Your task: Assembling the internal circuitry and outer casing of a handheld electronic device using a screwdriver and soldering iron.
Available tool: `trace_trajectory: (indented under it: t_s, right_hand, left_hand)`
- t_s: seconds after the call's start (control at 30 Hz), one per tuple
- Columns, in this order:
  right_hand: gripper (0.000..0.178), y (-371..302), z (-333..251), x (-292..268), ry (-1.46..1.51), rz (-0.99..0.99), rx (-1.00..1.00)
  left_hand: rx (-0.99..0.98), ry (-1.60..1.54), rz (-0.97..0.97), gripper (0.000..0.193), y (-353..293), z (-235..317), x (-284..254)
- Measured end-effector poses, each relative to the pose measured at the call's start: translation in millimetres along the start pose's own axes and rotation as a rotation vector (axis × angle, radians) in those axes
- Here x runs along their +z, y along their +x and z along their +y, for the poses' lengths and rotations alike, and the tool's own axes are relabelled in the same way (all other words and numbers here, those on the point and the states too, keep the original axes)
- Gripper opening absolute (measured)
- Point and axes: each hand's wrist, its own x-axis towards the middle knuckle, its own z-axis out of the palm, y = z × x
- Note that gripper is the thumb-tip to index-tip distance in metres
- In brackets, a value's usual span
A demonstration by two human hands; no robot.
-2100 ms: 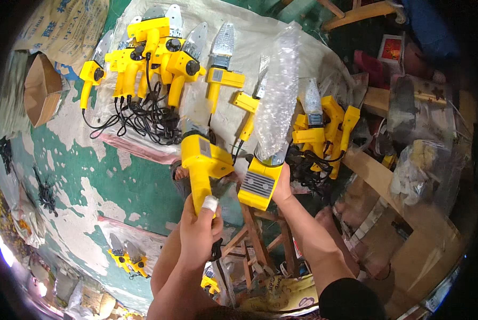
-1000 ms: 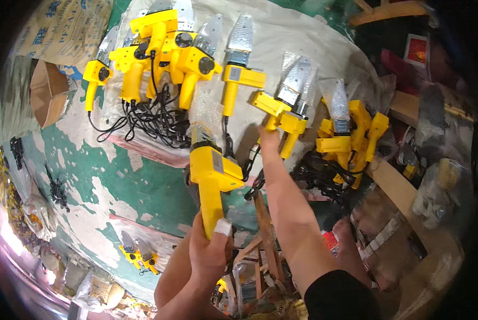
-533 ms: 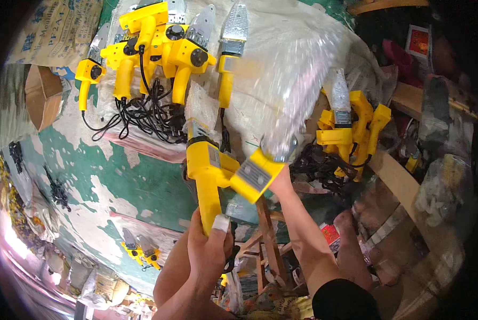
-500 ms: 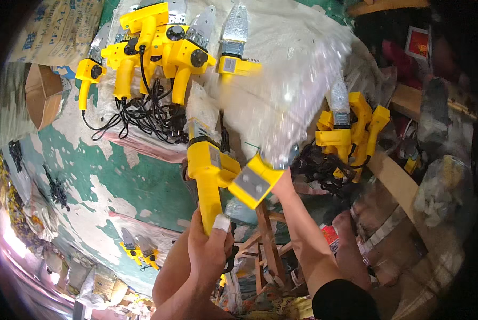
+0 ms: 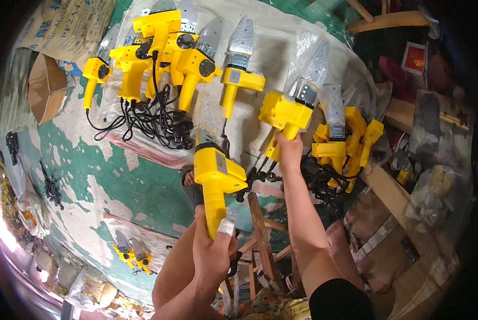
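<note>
Head view: left hand [image 5: 213, 248] clenched round handle of held tool [image 5: 213, 173], yellow, bubble-wrapped blade pointing up, in front of pale sheet's [image 5: 272, 40] near edge. Right hand [image 5: 290, 152] has fingers wrapped on handle of second tool [image 5: 291, 110], also yellow with wrapped blade, over sheet's right half. Tool cluster [image 5: 167, 58] on sheet's left part, black cables [image 5: 156, 125] tangled at its near edge. Lone tool [image 5: 238, 79] mid-sheet. Smaller tool pile [image 5: 332, 150] by sheet's right edge. Cardboard box [image 5: 47, 90] left of sheet.
</note>
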Motion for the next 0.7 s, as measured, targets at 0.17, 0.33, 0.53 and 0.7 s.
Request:
trace_trajectory:
  t_s: [0.17,0.33,0.53,0.7]
  right_hand:
    - [0.04,49,57,-25,-0.582,0.159,-0.063]
    - [0.038,1,22,66,-0.63,0.156,-0.771]
    - [0.039,106,33,142,-0.243,-0.303,0.047]
    - [0.025,45,-26,106,0.186,-0.596,0.218]
  left_hand:
    - [-0.04,-0.094,-0.014,0.031,2,-2,-4]
    - [-0.011,0.039,0.015,0.04,2,-7,-22]
    - [-0.011,-0.058,0.001,0.031,2,-10,-15]
    - [-0.038,0.082,0.029,0.034,3,-6,-35]
